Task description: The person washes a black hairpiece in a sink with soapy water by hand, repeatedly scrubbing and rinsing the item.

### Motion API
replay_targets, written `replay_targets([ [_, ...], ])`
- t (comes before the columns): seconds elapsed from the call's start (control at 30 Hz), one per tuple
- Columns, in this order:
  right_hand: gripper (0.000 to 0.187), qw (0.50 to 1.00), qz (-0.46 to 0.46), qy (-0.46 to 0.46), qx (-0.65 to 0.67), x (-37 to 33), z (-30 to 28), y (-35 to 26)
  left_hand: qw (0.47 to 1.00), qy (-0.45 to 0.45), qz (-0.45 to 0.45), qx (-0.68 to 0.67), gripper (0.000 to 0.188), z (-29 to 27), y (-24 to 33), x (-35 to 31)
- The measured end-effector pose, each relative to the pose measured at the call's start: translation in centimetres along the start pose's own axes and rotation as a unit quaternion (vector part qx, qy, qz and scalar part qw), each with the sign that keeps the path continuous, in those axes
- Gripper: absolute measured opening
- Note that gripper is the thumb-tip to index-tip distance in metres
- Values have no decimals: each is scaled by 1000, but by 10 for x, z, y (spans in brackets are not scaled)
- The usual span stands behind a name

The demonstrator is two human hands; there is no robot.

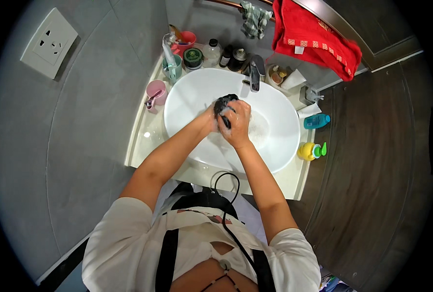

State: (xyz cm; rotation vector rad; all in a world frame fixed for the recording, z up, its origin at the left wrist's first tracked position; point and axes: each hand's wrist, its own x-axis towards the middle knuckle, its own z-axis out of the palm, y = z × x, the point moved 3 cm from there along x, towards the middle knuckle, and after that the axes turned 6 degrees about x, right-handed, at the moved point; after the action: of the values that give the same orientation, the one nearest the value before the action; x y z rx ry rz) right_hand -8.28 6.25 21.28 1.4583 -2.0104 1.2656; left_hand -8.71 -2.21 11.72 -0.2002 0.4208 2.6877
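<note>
A wet, bunched black cloth point(225, 102) with white suds on it is squeezed between my two hands over the white oval sink point(187, 95). My left hand point(211, 119) is closed on the cloth from the left; most of its fingers are hidden behind the cloth and the other hand. From the right, my right hand point(238, 122) wraps its fingers over the cloth, with foam on the knuckles. Some dark fabric shows between the palms. What kind of cloth it is I cannot make out. Cloudy, sudsy water lies in the basin below.
Behind the hands rises a chrome faucet point(255, 73). Jars and bottles line the back ledge, near a green tub point(193, 58). A pink cup point(156, 92) stands at left. A blue bottle point(317, 121) and a yellow pump bottle point(312, 151) are at right. A red towel point(319, 41) hangs above.
</note>
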Motion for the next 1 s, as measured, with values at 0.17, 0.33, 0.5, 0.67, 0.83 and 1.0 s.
replay_targets([
  [0.17,16,993,101,58,16,3,15,18,996,68,31,58,24,-6,5,7],
  [0.33,14,930,306,157,128,9,16,49,934,278,142,172,20,19,3,0],
  [0.5,27,915,345,179,106,-10,-7,88,692,255,278,615,28,37,7,-11],
  [0.67,31,898,424,102,54,-44,-32,109,739,321,255,535,33,33,3,-28],
  [0.83,35,840,508,27,190,-93,-46,150,846,330,160,387,32,17,20,-54],
  [1.0,21,934,356,19,31,-73,-47,101,911,298,138,248,34,29,15,-62],
])
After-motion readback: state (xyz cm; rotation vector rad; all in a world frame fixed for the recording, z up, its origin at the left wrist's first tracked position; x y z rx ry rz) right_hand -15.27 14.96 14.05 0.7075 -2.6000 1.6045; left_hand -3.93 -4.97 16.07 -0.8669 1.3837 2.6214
